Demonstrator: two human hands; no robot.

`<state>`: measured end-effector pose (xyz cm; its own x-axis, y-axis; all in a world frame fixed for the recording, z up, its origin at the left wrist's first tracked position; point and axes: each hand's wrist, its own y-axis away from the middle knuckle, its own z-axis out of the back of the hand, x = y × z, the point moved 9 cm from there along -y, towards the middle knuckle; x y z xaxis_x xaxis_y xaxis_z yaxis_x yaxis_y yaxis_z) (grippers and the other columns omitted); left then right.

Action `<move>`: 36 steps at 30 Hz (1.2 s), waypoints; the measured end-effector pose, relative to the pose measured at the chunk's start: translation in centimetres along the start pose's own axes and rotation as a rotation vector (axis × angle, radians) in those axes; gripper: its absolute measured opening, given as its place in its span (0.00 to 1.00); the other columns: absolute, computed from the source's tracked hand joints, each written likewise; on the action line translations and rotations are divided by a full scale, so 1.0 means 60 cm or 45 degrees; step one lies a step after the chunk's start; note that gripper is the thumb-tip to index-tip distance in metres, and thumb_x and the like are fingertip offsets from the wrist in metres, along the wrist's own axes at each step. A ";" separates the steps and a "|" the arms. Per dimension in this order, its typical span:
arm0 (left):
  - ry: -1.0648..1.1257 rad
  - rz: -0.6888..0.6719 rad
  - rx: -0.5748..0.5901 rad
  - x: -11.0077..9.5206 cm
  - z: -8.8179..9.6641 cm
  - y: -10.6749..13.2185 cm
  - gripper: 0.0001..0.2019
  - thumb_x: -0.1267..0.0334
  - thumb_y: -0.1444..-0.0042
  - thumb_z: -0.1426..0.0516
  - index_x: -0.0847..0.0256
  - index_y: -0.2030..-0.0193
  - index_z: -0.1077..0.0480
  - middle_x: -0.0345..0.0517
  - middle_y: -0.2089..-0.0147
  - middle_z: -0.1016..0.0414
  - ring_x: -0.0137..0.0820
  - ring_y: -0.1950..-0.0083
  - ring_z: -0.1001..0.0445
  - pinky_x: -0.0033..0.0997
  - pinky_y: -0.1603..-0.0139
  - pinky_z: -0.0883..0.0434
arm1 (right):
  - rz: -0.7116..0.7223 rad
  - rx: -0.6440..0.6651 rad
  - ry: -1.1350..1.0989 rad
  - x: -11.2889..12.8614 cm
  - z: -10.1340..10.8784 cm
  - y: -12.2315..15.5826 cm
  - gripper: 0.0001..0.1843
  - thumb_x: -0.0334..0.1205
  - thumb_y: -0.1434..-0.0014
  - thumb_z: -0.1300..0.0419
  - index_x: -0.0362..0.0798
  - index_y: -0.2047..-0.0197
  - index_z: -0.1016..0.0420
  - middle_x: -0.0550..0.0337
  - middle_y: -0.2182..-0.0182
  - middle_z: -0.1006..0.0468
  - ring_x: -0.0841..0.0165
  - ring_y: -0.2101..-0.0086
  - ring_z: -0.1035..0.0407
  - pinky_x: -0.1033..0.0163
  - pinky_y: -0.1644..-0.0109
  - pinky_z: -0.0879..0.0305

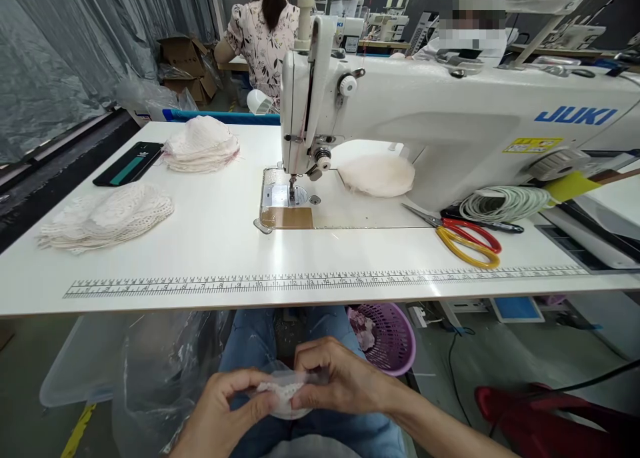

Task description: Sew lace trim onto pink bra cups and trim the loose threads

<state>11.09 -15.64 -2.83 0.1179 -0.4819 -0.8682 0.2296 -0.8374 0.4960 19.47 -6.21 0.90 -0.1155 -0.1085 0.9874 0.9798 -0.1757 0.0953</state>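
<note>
Below the table's front edge, over my lap in blue jeans, both hands pinch a small white lace piece [285, 395]. My left hand [225, 411] grips its left side with fingers curled. My right hand [340, 381] closes over its top and right side. Most of the piece is hidden between my fingers. Up on the white table [350, 251] stands a white JUKI sewing machine [450, 125], its needle and presser foot [291, 193] with nothing under them.
Stacks of white lace pieces lie at the left [107, 215], back left [200, 145] and behind the needle [377, 175]. Red and yellow scissors [465, 238] and coiled cord [505, 203] lie right. A purple basket [390, 338] and a clear plastic bag [160, 371] sit under the table. A person sits beyond.
</note>
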 end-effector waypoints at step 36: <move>-0.014 0.100 0.084 0.027 -0.015 0.002 0.23 0.46 0.55 0.37 0.63 0.59 0.23 0.47 0.69 0.20 0.36 0.65 0.26 0.27 0.62 0.32 | -0.373 -0.051 -0.516 -0.072 0.000 0.027 0.21 0.53 0.58 0.31 0.41 0.74 0.26 0.65 0.79 0.32 0.76 0.76 0.42 0.69 0.71 0.46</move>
<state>12.19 -16.31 -4.19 0.1221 -0.5496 -0.8265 0.1560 -0.8117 0.5628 21.54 -6.03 -3.21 -0.3047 0.3386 0.8902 0.9077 -0.1799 0.3792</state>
